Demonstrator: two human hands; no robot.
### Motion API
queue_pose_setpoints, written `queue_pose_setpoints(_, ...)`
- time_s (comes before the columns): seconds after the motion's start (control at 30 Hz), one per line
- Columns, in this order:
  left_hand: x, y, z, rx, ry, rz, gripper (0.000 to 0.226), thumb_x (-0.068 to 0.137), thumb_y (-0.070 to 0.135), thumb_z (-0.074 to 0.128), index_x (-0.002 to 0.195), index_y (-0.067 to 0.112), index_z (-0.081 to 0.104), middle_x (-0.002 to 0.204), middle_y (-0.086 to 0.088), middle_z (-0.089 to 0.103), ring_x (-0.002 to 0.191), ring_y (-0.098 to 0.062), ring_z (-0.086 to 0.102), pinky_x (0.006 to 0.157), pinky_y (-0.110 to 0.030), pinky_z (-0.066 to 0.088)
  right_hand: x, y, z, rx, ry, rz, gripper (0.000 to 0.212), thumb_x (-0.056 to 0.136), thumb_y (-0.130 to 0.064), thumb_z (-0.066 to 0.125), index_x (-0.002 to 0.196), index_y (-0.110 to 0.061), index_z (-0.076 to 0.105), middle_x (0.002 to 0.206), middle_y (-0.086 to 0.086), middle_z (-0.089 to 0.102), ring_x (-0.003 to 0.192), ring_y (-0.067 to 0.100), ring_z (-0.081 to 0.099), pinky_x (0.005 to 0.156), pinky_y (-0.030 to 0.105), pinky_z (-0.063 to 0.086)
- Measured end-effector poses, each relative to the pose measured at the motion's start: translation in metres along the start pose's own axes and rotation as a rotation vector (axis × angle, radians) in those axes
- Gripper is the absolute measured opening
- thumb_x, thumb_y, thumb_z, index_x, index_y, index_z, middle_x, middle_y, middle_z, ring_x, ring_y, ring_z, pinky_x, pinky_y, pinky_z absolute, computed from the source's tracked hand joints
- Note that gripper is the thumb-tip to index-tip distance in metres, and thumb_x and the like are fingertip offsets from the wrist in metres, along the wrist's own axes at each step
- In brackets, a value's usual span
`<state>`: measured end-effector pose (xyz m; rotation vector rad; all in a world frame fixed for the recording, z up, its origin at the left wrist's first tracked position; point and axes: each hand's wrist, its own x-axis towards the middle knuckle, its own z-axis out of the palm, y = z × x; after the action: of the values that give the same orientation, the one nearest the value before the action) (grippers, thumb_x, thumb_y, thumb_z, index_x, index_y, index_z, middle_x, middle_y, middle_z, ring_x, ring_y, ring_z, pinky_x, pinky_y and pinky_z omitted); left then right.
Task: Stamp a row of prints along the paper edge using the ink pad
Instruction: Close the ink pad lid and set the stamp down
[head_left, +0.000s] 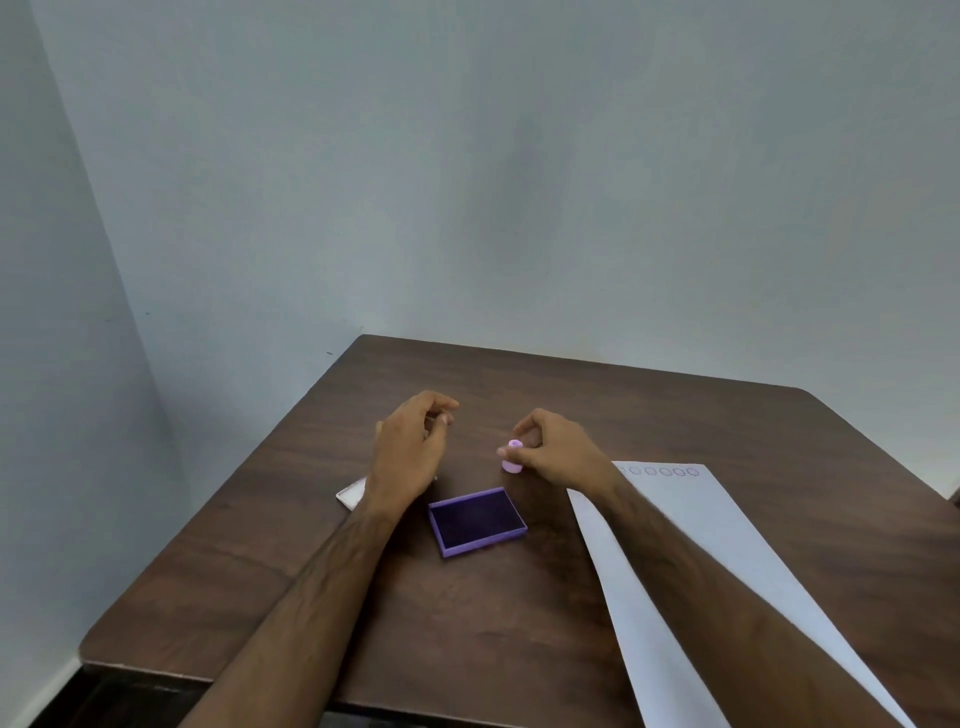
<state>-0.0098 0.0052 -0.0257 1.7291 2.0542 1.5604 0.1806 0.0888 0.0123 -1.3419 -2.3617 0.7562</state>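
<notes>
Stamp: a small pink stamp (513, 457) sits upright beyond the ink pad, apparently with its base on the table (675, 415), though contact cannot be confirmed.
Right hand: the right hand (558, 449) has thumb and forefinger closed in a pinch on the stamp's upper part; the other fingers are curled behind.
Left hand: the left hand (410, 447) hovers over the table left of the stamp, fingers loosely curled with thumb and fingertips close together, holding nothing visible.
Ink pad: the purple ink pad (477, 521) lies open on the table, just nearer than the stamp, its dark surface exposed.
Lid: a white flat item (353, 492), probably the pad's lid, shows partly under the left wrist.
Paper: the white paper (727, 551) lies to the right, partly under the right forearm; a row of faint round prints (662, 472) runs along its far edge.
Progress: judged well advanced, the row already holding several prints; how far it runs leftward is hidden by the wrist.
Step in hand: judged to be a re-inking or a setting-down of the stamp; which cannot be told.
Recommendation: if re-inking, press the stamp flat and vertical on the pad, lift straight, then place the next print in line with the row, evenly spaced.
Risk: the forearm resting on the paper may shift it or smear fresh ink.
</notes>
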Motion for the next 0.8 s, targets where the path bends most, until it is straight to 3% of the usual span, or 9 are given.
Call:
queue_pose_setpoints(0.07, -0.003, -0.001, -0.015, -0.034, 0.052, -0.056, 0.021, 0.097, 0.015, 0.055, 0.108, 0.03, 0.065, 0.105, 0.013, 0.067, 0.095, 0.0, 0.062, 0.086, -0.034, 0.056, -0.002, -0.009, -0.007, 0.004, 0.047, -0.008, 0.047, 0.092, -0.046, 0.069, 0.126, -0.014, 0.06, 0.119, 0.002, 0.064, 0.109, 0.02, 0.061, 0.085, 0.029, 0.048)
queue_pose_setpoints(0.17, -0.016, -0.008, -0.054, 0.049, 0.096, -0.066, 0.018, 0.096, 0.02, 0.056, 0.101, 0.034, 0.066, 0.101, 0.018, 0.065, 0.091, 0.005, 0.06, 0.08, -0.028, 0.054, -0.004, -0.032, -0.007, -0.033, 0.196, -0.176, 0.034, 0.096, -0.034, 0.066, 0.123, -0.013, 0.064, 0.118, 0.004, 0.068, 0.104, 0.017, 0.063, 0.089, 0.03, 0.053)
queue_pose_setpoints(0.27, -0.043, -0.013, -0.093, 0.202, 0.11, -0.056, 0.008, 0.093, 0.027, 0.06, 0.094, 0.033, 0.065, 0.094, 0.017, 0.065, 0.083, 0.003, 0.06, 0.075, -0.03, 0.055, -0.007, -0.059, 0.007, -0.027, 0.077, -0.3, 0.022, 0.098, -0.024, 0.063, 0.118, -0.016, 0.068, 0.117, 0.002, 0.07, 0.1, 0.011, 0.062, 0.082, 0.021, 0.048)
queue_pose_setpoints(0.33, -0.059, -0.014, -0.11, 0.294, 0.085, -0.083, 0.002, 0.09, 0.036, 0.063, 0.09, 0.034, 0.064, 0.087, 0.015, 0.064, 0.076, 0.001, 0.06, 0.074, -0.036, 0.056, -0.006, -0.073, 0.021, -0.06, -0.048, -0.315, 0.022, 0.098, -0.019, 0.06, 0.118, -0.015, 0.07, 0.12, 0.004, 0.07, 0.102, 0.013, 0.064, 0.083, 0.023, 0.051)
queue_pose_setpoints(0.47, -0.077, -0.015, -0.117, 0.442, -0.106, -0.27, 0.039, 0.078, 0.063, 0.064, 0.107, 0.036, 0.061, 0.092, 0.015, 0.061, 0.089, -0.003, 0.059, 0.086, -0.041, 0.045, -0.001, -0.087, 0.045, -0.104, -0.141, -0.229, 0.033, 0.099, -0.013, 0.051, 0.128, -0.008, 0.065, 0.132, 0.01, 0.066, 0.116, 0.023, 0.064, 0.101, 0.032, 0.05)
queue_pose_setpoints(0.57, -0.08, -0.015, -0.107, 0.467, -0.157, -0.314, 0.058, 0.072, 0.066, 0.069, 0.121, 0.035, 0.058, 0.1, 0.015, 0.061, 0.097, -0.007, 0.059, 0.086, -0.04, 0.038, 0.003, -0.089, 0.052, -0.114, -0.174, -0.178, 0.036, 0.098, -0.01, 0.05, 0.131, -0.006, 0.063, 0.135, 0.012, 0.064, 0.119, 0.025, 0.062, 0.104, 0.035, 0.05)
queue_pose_setpoints(0.8, -0.07, -0.012, -0.103, 0.387, -0.22, -0.346, 0.059, 0.071, 0.052, 0.081, 0.124, 0.031, 0.063, 0.102, 0.012, 0.065, 0.092, -0.009, 0.061, 0.09, -0.04, 0.049, 0.006, -0.093, 0.052, -0.019, -0.2, -0.114, 0.033, 0.097, -0.002, 0.051, 0.126, -0.004, 0.067, 0.131, 0.013, 0.068, 0.116, 0.024, 0.064, 0.103, 0.039, 0.054)
